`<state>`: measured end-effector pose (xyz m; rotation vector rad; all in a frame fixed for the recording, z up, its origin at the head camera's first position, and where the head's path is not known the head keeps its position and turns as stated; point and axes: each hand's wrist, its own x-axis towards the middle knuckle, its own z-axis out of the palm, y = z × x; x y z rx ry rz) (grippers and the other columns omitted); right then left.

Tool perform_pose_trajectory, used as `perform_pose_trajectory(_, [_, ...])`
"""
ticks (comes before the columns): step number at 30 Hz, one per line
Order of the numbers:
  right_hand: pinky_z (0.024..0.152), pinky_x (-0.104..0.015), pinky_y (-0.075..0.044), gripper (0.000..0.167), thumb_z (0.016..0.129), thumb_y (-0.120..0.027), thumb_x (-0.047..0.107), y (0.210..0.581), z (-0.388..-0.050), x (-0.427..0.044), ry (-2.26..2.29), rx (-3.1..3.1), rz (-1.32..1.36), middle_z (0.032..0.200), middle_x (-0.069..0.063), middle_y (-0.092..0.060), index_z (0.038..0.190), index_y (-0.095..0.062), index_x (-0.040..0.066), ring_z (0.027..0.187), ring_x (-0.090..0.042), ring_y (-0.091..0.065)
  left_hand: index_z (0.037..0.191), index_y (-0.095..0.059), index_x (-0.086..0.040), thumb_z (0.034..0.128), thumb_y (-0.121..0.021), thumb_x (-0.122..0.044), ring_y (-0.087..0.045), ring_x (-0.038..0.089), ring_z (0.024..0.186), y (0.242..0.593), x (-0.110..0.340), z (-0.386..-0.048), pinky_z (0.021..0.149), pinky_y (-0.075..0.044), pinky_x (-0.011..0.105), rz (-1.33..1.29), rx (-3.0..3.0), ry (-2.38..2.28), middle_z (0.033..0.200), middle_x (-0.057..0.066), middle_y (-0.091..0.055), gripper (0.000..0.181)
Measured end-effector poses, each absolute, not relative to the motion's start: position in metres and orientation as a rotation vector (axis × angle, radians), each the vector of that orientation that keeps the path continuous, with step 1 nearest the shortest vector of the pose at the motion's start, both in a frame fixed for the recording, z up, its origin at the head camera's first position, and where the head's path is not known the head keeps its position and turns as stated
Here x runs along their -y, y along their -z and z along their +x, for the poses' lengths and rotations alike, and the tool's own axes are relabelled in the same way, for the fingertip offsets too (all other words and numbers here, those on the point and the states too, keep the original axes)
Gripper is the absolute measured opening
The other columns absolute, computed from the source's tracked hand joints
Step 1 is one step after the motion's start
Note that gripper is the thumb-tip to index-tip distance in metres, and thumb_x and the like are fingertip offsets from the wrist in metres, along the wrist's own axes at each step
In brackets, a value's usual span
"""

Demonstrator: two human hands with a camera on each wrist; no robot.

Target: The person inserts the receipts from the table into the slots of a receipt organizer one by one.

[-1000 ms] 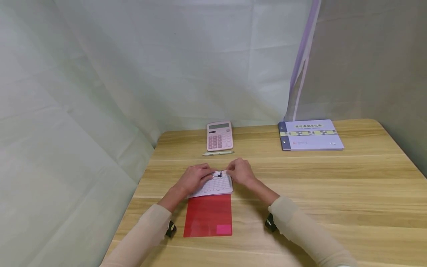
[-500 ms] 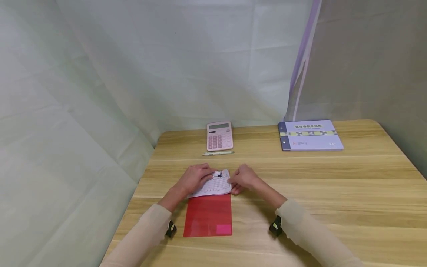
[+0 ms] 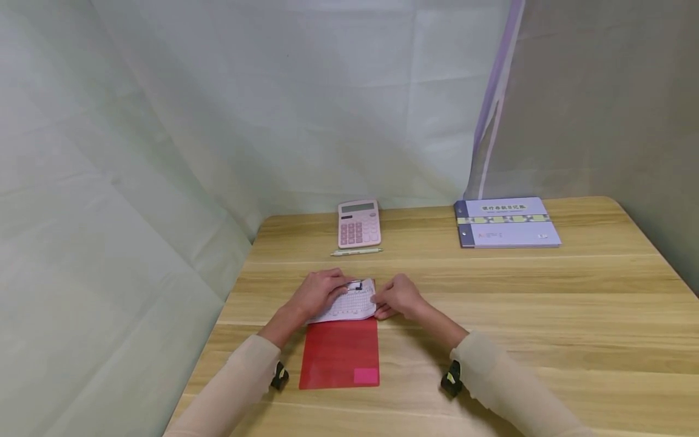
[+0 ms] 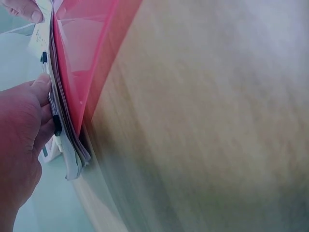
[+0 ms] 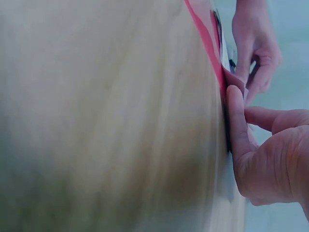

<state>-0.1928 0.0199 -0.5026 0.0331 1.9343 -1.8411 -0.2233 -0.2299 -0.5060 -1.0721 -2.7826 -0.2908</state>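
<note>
A stack of white printed forms (image 3: pixel 349 305) lies over the upper part of a translucent red folder (image 3: pixel 338 355). A thin paper fastener with black end pieces (image 4: pixel 57 124) crosses the stack near its far edge. My left hand (image 3: pixel 319 293) rests on the far left of the stack, thumb and fingers at the fastener, as the left wrist view shows. My right hand (image 3: pixel 400 296) pinches the forms' right edge between thumb and fingers; the edge bends up slightly. In the right wrist view, the right hand (image 5: pixel 273 150) has its thumb along the sheets' side. The fastener's far part is hidden by fingers.
Behind the hands lie a white pen (image 3: pixel 357 251) and a pink calculator (image 3: pixel 358 224). At the back right is a purple-and-white ledger book (image 3: pixel 510 223). The wooden table (image 3: pixel 491 303) backs onto a pale cloth wall (image 3: pixel 327 109). A pink label (image 3: pixel 366 376) marks the folder's near corner.
My right hand has come down from the stack's far right corner to its right edge, where it pinches the sheets. The left hand has stayed in place.
</note>
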Motion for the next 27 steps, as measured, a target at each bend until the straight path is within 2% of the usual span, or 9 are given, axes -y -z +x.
perform_pose_trajectory(27, [0.059, -0.031, -0.062, 0.008, 0.096, -0.066, -0.011, 0.5046, -0.1873, -0.0159, 1.939, -1.923, 0.080, 0.071, -0.020, -0.072, 0.097, -0.068, -0.018, 0.055, -0.016, -0.068, 0.134, -0.076, -0.017, 0.1036, -0.072, -0.021, -0.070, 0.014, 0.102, 0.5060, 0.2297, -0.2229, 0.093, -0.058, 0.036, -1.048, 2.820, 0.278, 0.111, -0.003, -0.072, 0.031])
